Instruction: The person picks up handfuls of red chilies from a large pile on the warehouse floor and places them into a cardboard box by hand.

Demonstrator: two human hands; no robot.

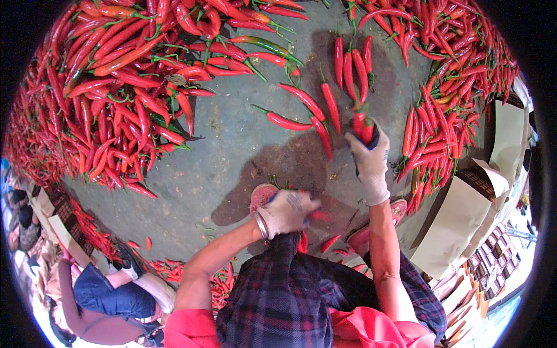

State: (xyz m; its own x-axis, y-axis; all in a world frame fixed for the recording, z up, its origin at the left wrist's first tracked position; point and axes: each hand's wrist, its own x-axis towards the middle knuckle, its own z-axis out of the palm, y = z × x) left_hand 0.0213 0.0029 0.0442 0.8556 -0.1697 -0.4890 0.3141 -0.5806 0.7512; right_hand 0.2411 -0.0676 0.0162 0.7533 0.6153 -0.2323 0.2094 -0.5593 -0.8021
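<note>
On my left hand (pixel 290 211) is a pale knit work glove; it is blurred, close above my pink shoe (pixel 262 195), with blurred red shapes by its fingertips. Whether it grips any of them I cannot tell. My right hand (pixel 370 150), gloved too, is shut on red chili peppers (pixel 362 124) whose green stems point away from me. Just beyond it, several chilies (pixel 348 74) lie side by side on the grey floor (pixel 226 143). A few loose chilies (pixel 289 122) lie between the hands and the large heap (pixel 117 78) at the left.
Another chili heap (pixel 439 130) runs along the right side. Paper-lined crates (pixel 452 222) stand beyond it at the right. More chilies (pixel 222 282) lie low on the left, behind my left forearm. A person in a blue apron (pixel 113 296) is at the lower left, near lined crates.
</note>
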